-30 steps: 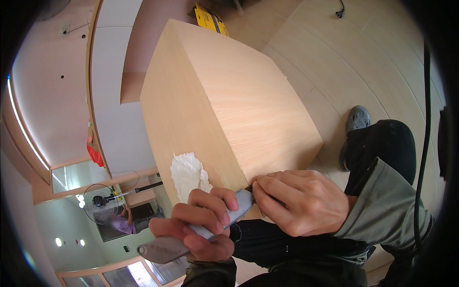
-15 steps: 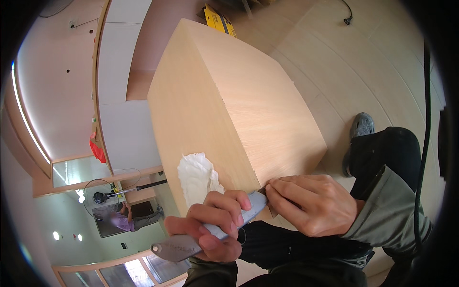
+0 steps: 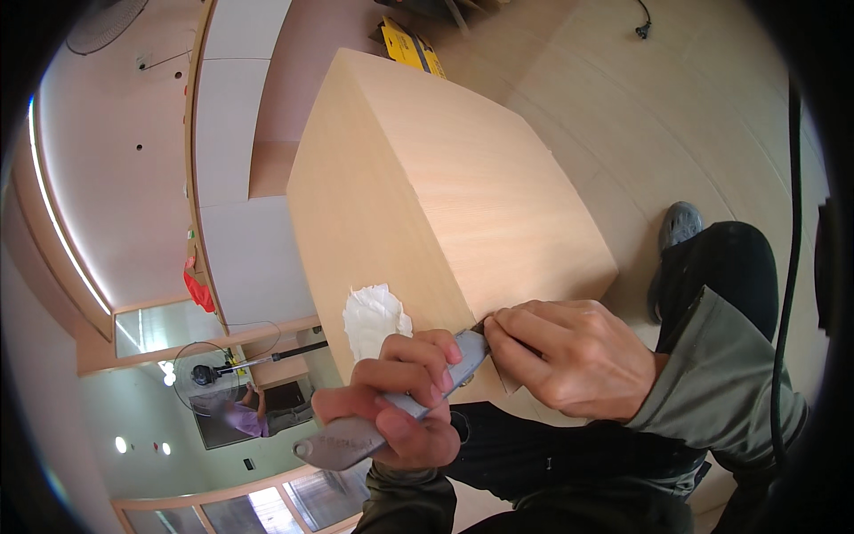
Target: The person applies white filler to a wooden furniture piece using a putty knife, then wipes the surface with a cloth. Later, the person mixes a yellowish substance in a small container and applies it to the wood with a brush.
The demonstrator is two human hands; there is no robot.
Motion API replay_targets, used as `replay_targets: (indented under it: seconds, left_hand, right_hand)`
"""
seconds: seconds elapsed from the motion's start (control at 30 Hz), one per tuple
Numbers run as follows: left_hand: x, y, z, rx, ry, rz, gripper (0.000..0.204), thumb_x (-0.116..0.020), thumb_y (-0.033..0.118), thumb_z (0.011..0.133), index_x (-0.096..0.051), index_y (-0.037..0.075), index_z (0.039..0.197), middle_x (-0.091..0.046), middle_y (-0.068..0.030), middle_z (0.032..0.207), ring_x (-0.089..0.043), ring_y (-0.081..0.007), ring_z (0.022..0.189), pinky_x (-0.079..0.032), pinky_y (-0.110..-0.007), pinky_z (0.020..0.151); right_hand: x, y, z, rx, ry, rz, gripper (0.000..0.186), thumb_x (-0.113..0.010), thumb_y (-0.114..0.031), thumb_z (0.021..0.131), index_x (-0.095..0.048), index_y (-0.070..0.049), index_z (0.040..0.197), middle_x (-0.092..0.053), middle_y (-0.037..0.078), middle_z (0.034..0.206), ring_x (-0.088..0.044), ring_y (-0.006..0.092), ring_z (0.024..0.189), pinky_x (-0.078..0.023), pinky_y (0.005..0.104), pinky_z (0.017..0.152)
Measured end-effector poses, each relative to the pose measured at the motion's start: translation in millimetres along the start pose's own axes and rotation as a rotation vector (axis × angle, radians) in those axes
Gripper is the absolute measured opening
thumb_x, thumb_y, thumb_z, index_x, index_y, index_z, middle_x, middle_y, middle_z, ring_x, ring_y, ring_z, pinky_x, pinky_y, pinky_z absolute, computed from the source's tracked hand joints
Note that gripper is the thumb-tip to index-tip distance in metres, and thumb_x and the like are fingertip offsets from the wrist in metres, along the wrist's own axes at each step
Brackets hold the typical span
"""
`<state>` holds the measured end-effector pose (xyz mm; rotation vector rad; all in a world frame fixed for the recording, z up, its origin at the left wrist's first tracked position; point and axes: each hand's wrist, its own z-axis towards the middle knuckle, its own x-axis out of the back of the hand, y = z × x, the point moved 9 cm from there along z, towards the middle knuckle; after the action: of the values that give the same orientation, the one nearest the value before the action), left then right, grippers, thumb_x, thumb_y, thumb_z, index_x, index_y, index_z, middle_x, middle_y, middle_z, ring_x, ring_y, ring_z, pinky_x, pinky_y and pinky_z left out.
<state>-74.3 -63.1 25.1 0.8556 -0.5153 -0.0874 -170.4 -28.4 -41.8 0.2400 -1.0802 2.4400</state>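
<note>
Shifted slightly along the edge of the wooden box (image 3: 507, 196), away from its near end, are the left hand (image 3: 405, 396) and the right hand (image 3: 583, 360). A grey tool (image 3: 334, 447) is grasped in the left hand's wrapped fingers, its front end set close to the box's edge. The right hand's fingers are bunched at that edge, by the tool's front end; whether anything is pinched there cannot be told. White paste (image 3: 374, 319) is spread on the box's left face, just beyond the left hand. Past the box's far end, a yellow carton (image 3: 411, 49) is seen; to its right, a grey shoe (image 3: 681, 224) is planted on the floor (image 3: 658, 125).
</note>
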Motion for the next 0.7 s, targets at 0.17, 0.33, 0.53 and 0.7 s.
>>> replay_targets:
  seconds: [0.17,0.33,0.53,0.7]
  left_hand:
    - [2.9,3.6,1.0,0.06,-0.009,-0.114,0.027,-0.041,0.032,0.102,-0.025,0.012,0.097,-0.047,-0.0071,0.076,-0.048,-0.0176,0.062,-0.048,-0.039,0.06]
    - [3.5,-1.8,0.6,0.003,-0.022,-0.076,0.026,-0.041,0.032,0.102,-0.025,0.012,0.097,-0.047,-0.0073,0.077,-0.048,-0.0181,0.063,-0.048,-0.039,0.06]
    - [-3.9,0.3,4.8,0.03,-0.077,-0.013,0.018,-0.033,0.03,0.104,-0.027,0.014,0.101,-0.043,-0.0031,0.078,-0.045,-0.0141,0.069,-0.046,-0.037,0.065]
    - [1.6,-5.4,8.5,0.107,-0.053,-0.059,0.017,-0.033,0.029,0.104,-0.028,0.013,0.105,-0.043,-0.0036,0.079,-0.046,-0.015,0.07,-0.046,-0.039,0.067]
  right_hand:
    - [5.3,-5.8,-7.5,0.043,0.04,0.017,0.021,-0.061,-0.01,0.064,-0.058,0.007,0.076,-0.055,0.01,0.076,-0.061,0.0209,0.068,-0.053,0.0304,0.059]
    - [-0.1,1.1,2.9,-0.01,-0.078,0.034,0.027,-0.061,-0.01,0.063,-0.061,0.009,0.081,-0.058,0.011,0.081,-0.062,0.0217,0.07,-0.053,0.0308,0.06]
    - [7.1,0.8,3.0,0.002,-0.026,0.006,0.024,-0.062,-0.01,0.063,-0.059,0.008,0.078,-0.058,0.011,0.081,-0.062,0.0218,0.069,-0.053,0.0306,0.059]
    - [3.8,3.6,9.3,-0.031,-0.111,0.069,0.032,-0.066,-0.005,0.068,-0.061,0.011,0.095,-0.061,0.017,0.087,-0.067,0.028,0.074,-0.055,0.034,0.058]
